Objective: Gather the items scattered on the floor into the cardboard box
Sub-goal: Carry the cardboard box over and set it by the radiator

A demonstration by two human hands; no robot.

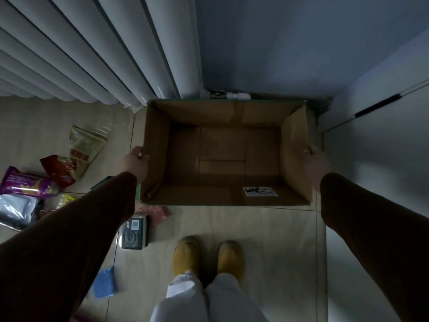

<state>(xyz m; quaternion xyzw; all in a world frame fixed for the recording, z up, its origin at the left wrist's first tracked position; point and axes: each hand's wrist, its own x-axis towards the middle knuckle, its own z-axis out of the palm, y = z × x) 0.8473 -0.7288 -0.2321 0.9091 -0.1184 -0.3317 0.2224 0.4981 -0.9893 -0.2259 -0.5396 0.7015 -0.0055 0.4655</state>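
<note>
A pale tiled floor (243, 228) is carrying everything here. An open cardboard box (222, 196) is sitting on it near the wall. To the box's left, a green-and-red packet (86, 145), a dark red bag (61, 169), a purple packet (25, 182) and a silvery bag (16, 210) are lying in a loose cluster. Nearer the feet, a red patterned packet (156, 213) is lying just beside a dark small carton (133, 233), and a blue pack (104, 282) is lying well apart. Yellow shoes (209, 255) are standing on the tiles.

Left hand (135, 160) and right hand (313, 159) clasp empty cardboard box (222, 112) sides
</note>
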